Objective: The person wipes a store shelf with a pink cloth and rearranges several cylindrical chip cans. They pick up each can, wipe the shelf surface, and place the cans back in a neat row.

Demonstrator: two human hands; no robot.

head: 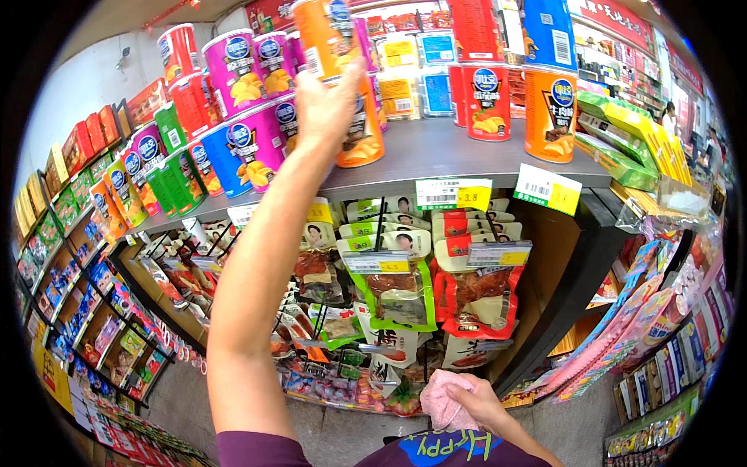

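My left hand [328, 102] reaches up to the shelf top and grips an orange chip canister [330, 35] near its base. Directly under that canister, partly behind my wrist, stands another orange canister [366, 131]. To the left, purple canisters [238, 76] are stacked above a blue canister [230, 157]. Low in front of my shirt, my right hand [478, 403] clutches a crumpled pink cloth [442, 401]. Right of the reaching arm, a red canister [487, 102] and an orange canister [550, 114] each carry a further canister on top.
Price tags [454, 194] line the edge of the grey shelf top [408, 149]. Below it, packaged meat snacks [402, 292] hang on hooks. Green and yellow boxes [630, 134] lie at the right end. Stocked racks [87, 280] stand on the left. People are in the far right background.
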